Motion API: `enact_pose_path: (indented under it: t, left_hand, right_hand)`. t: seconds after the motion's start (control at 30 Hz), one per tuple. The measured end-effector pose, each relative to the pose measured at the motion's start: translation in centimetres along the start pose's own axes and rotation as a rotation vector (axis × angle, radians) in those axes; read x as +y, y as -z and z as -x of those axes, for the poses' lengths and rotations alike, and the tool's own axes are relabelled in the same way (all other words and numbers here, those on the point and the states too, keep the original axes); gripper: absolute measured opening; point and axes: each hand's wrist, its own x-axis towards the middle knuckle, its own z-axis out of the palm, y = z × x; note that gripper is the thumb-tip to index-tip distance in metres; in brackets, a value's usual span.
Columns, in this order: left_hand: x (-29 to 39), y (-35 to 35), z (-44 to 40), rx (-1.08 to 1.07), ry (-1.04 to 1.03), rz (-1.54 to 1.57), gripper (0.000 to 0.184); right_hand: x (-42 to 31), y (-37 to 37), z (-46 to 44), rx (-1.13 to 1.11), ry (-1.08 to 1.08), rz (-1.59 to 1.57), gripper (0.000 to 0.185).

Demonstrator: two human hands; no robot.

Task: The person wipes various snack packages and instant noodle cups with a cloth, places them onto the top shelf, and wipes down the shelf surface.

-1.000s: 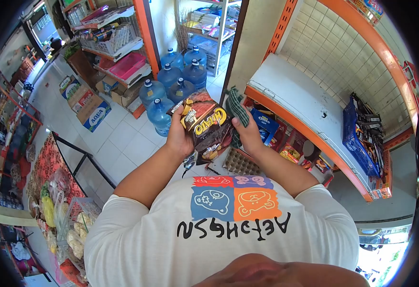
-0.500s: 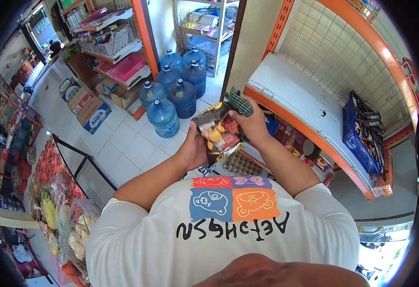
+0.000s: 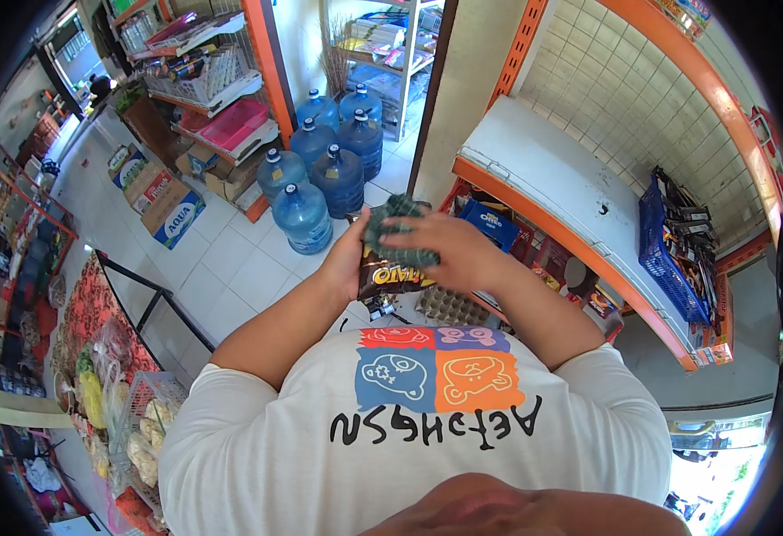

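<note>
A dark brown snack packet (image 3: 397, 279) with yellow lettering is held in front of my chest. My left hand (image 3: 348, 259) grips its left edge, fingers closed around the side. Over the packet's upper face, my right hand (image 3: 450, 252) presses a dark green checked cloth (image 3: 398, 234). The cloth is bunched under the right fingers and covers much of the packet. Part of the packet's printing is hidden by the cloth and hand.
Several blue water jugs (image 3: 303, 217) stand on the tiled floor ahead. A white shelf (image 3: 557, 170) with orange edging is at the right, bearing a blue basket (image 3: 669, 255) of packets. Below lie an egg tray (image 3: 451, 307) and an Oreo box (image 3: 490, 225). Flattened cartons (image 3: 161, 201) rest at left.
The packet has been turned, so its dark lettered face shows instead of the colourful one. My right hand has brought the cloth from beside the packet onto its surface.
</note>
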Motion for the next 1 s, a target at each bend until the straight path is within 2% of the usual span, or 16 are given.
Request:
enact_pose_path:
  t: [0.03,0.1,0.17,0.27,0.33,0.43,0.53,0.6,0.63,0.7,0.77,0.8,0.87,0.9,0.97,1.0]
  left_hand:
    - [0.3,0.6,-0.4,0.0,0.0,0.0,0.062]
    - [1.1,1.8,-0.9,-0.04,0.037,0.076,0.064]
    - [1.7,1.6,-0.8,-0.043,0.023,0.066,0.066]
    - [3.3,0.6,-0.4,0.187,-0.219,-0.055,0.065]
    - [4.8,-0.5,0.2,0.188,-0.28,-0.092,0.056]
    - [7.0,-0.7,0.1,0.179,-0.284,-0.174,0.05]
    - [8.3,-1.5,0.8,0.122,-0.225,-0.276,0.047]
    - [8.7,-3.0,1.6,0.05,-0.192,-0.299,0.048]
    - [8.8,-3.2,1.5,0.047,-0.194,-0.305,0.048]
    - [9.0,-3.4,1.4,-0.091,-0.229,-0.292,0.051]
    - [8.4,-3.3,0.7,-0.124,-0.19,-0.267,0.055]
    - [8.0,-3.0,0.3,-0.152,-0.127,-0.204,0.057]
    - [6.6,-5.4,1.4,-0.063,-0.063,-0.079,0.071]
    - [7.1,-3.5,1.3,-0.408,0.041,-0.126,0.082]
    - [8.3,-3.6,1.5,-0.495,0.185,-0.324,0.091]
    - [9.5,-1.7,1.3,-0.561,0.149,-0.512,0.082]
  right_hand:
    - [-0.3,-0.1,0.0,0.0,0.0,0.0,0.059]
    - [-1.0,-0.2,0.3,-0.116,0.352,0.114,0.065]
    - [-0.7,-0.3,0.7,-0.14,0.33,0.142,0.065]
    - [0.9,1.7,1.7,-0.161,0.367,0.093,0.059]
    - [1.0,4.3,2.9,-0.022,0.117,0.066,0.054]
    - [4.1,7.8,4.6,0.427,-0.1,0.453,0.058]
    - [6.7,9.6,5.9,0.55,-0.339,0.723,0.061]
    - [5.8,9.2,5.8,0.638,-0.737,1.024,0.063]
    - [5.1,8.5,5.5,0.645,-0.738,1.024,0.063]
    - [3.6,6.1,4.5,0.61,-0.26,0.576,0.065]
    - [2.1,3.9,2.1,0.569,-0.064,0.178,0.064]
    - [1.7,2.7,0.8,0.573,-0.067,0.174,0.064]
    - [1.9,0.7,-1.2,0.628,0.076,-0.635,0.048]
    - [2.8,0.4,-1.6,0.631,0.079,-0.637,0.048]
    - [4.5,0.0,-2.6,0.628,-0.197,-0.825,0.034]
    - [3.5,0.6,-3.0,0.679,-0.212,-0.889,0.033]
